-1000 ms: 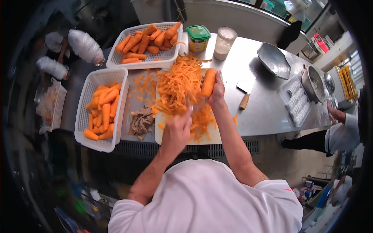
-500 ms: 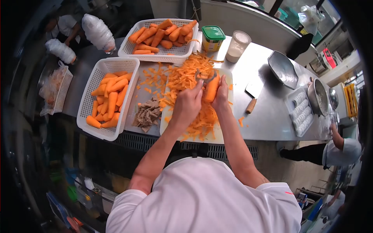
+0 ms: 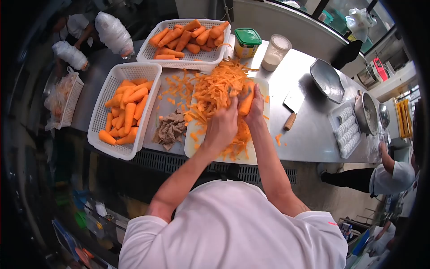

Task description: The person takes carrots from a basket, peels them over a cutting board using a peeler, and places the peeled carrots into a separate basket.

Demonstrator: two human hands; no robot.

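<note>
My right hand (image 3: 255,109) is wrapped round a thick carrot (image 3: 246,104), tilted over the heap. Close beside it, my left hand (image 3: 223,125) is closed on a peeler (image 3: 234,91), whose head is smeared by motion near the carrot's side. Below both hands a mound of carrot peelings (image 3: 215,89) covers much of a pale cutting board (image 3: 262,139). A crumpled brown cloth (image 3: 169,130) lies just left of the board.
Smooth carrots fill a white basket (image 3: 96,130) at left; rougher ones fill another basket (image 3: 179,64) behind. A green-lidded tub (image 3: 247,42), a jar (image 3: 275,53), a cleaver (image 3: 292,107) and a metal tray (image 3: 327,80) stand around the board. Another person (image 3: 389,175) works at right.
My left hand has shifted slightly right and down along the carrot, and the peeler has become blurred. The right hand still grips the carrot in nearly the same place.
</note>
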